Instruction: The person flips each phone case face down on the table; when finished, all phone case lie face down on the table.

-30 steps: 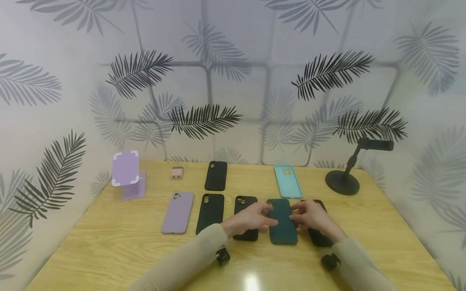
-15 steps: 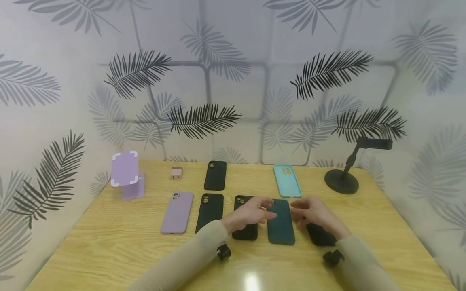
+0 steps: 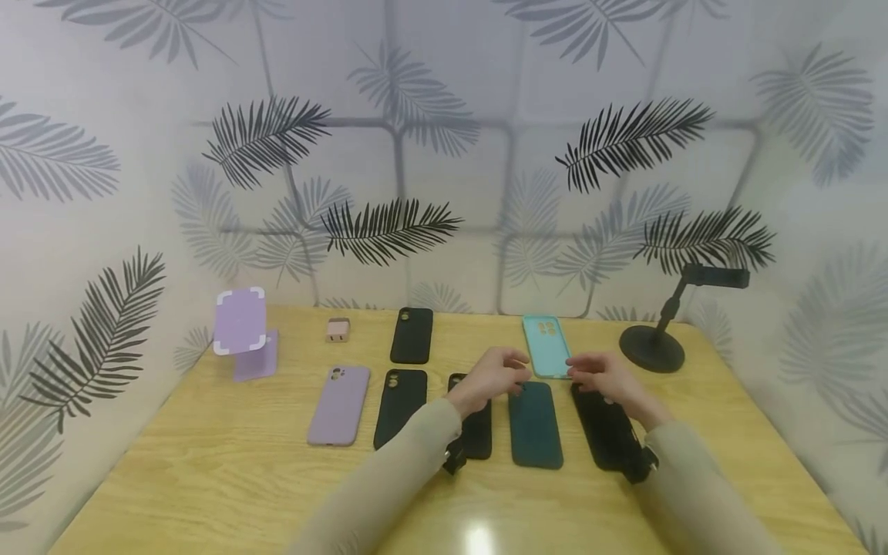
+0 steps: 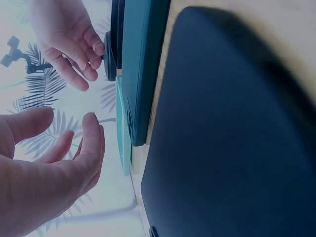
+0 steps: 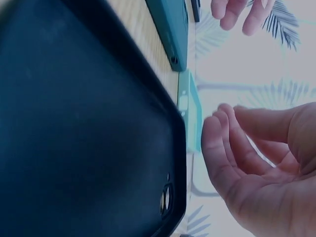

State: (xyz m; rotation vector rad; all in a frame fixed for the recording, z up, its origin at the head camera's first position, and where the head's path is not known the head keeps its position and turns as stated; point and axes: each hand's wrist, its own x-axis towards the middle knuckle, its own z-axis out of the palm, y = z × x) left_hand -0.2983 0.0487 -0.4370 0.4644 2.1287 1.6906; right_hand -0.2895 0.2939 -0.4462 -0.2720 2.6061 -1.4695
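My left hand (image 3: 491,378) hovers over the far end of a dark teal phone case (image 3: 536,428), fingers spread and holding nothing. To the right, my right hand (image 3: 605,378) has its fingertips at the near right corner of a light blue phone case (image 3: 546,345); whether they touch it I cannot tell. In the right wrist view that hand's fingers (image 5: 212,133) bend loosely around nothing visible. A black phone case (image 3: 602,432) lies beneath the right wrist, and another black case (image 3: 479,432), partly covered, lies under the left.
Further left are a lilac phone case (image 3: 338,406), two black cases (image 3: 401,405), a pink charger plug (image 3: 338,330) and a lilac phone stand (image 3: 240,324). A black stand (image 3: 652,347) occupies the back right of the wooden table (image 3: 208,478), before a leaf-patterned backdrop.
Both hands have come off the dark teal case and moved away from me, toward the light blue case. The teal case now lies a little straighter between the black ones.
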